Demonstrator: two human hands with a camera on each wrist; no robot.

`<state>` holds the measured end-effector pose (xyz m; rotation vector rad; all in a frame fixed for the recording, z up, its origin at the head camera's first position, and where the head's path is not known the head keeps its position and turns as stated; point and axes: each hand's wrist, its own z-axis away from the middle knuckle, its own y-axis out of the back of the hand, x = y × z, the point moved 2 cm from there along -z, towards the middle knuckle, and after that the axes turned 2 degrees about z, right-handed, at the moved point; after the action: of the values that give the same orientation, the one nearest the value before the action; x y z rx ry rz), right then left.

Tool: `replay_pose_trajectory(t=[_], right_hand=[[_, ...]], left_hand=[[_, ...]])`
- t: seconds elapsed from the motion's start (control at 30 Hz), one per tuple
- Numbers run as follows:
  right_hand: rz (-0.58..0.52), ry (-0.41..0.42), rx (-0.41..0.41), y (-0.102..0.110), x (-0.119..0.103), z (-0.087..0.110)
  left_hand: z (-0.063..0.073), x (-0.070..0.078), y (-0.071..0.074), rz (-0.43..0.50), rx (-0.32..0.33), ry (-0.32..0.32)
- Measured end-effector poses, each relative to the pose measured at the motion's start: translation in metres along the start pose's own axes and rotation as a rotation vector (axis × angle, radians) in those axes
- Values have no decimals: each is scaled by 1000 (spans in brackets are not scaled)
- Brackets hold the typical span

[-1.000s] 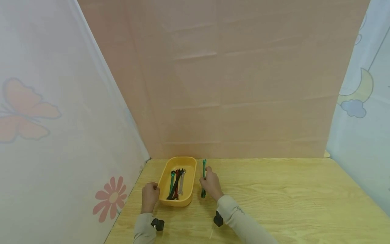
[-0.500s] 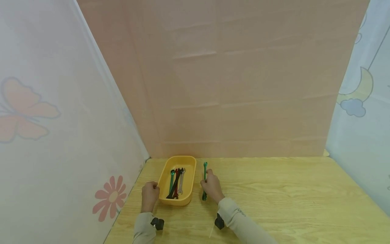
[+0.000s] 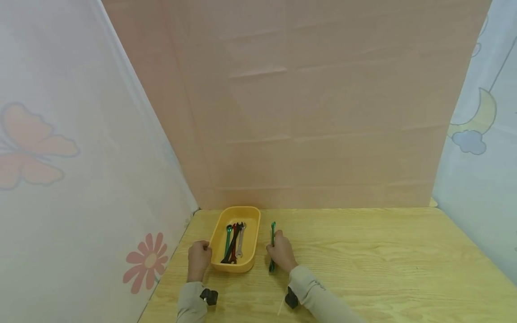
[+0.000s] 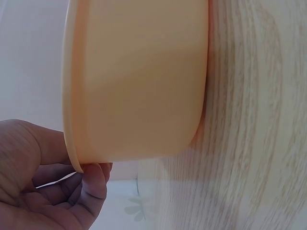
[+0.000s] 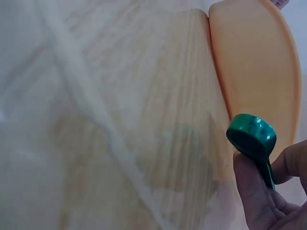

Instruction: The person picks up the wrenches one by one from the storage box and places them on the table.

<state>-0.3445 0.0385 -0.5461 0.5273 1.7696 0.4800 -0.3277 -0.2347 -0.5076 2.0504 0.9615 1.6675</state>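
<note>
A yellow plastic bin (image 3: pixel 253 242) stands at the back left of the wooden table. Inside it lie a green wrench (image 3: pixel 228 242), a black wrench (image 3: pixel 230 249), a red wrench (image 3: pixel 233 256) and a silver wrench (image 3: pixel 241 241). My left hand (image 3: pixel 199 260) pinches the bin's left rim between thumb and fingers, as the left wrist view also shows. Right of the bin, my right hand (image 3: pixel 282 252) holds another green wrench (image 3: pixel 273 226), pointing away from me. Its ring end (image 5: pixel 252 136) shows large in the right wrist view, held between thumb and fingers close over the table.
The wooden table (image 3: pixel 383 255) extends far to the right. A pinkish-brown cloth (image 3: pixel 323 112) hangs along its back edge, and a pale printed curtain (image 3: pixel 101 148) borders it on the left. Black wrist mounts (image 3: pixel 209 296) sit at both sleeves.
My right hand, with the green wrench in it, has come slightly toward me and to the right. The left hand and the bin stay in place.
</note>
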Motion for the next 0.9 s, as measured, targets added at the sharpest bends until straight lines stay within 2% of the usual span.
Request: replay_pose_trajectory(t=[0.3,0.53,0.8,0.9], right_hand=[[19,-46,-28,-4,3,2],[40,-51,-40,-6,5,0],[50,-102,-55,-7,4,-4],[49,-146,-65,-6,1,-4]], left_hand=[[0,-2,-2,-4,3,-12],[-2,-2,-2,-5,9,-8],[-3,-2,-2,-12,18,-12],[-3,-2,-2,-15,18,-9]])
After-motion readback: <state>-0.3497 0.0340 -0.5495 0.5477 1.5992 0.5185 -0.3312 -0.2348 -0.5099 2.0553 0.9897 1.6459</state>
